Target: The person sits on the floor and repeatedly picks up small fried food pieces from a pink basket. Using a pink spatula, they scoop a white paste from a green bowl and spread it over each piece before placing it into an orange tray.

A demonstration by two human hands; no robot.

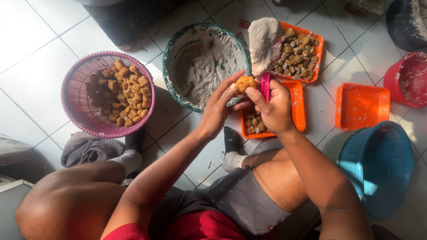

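My left hand (221, 108) and my right hand (273, 109) meet over the floor, both pinching one golden fried tofu puff (245, 83). The right hand also grips a pink-handled spatula (265, 84) whose blade (264, 44) points up, thickly coated with pale grey paste. Just beyond the hands sits a green bowl (171, 58) smeared with the same paste. Under the hands lies an orange tray (298, 109) with a few puffs in it.
A purple basket (73, 104) of tofu puffs stands at the left. A second orange tray (316, 58) full of puffs lies behind, with another orange tray (362, 106) to the right. A blue basket (378, 166), a red bowl (407, 80) and a grey cloth (86, 149) surround my legs.
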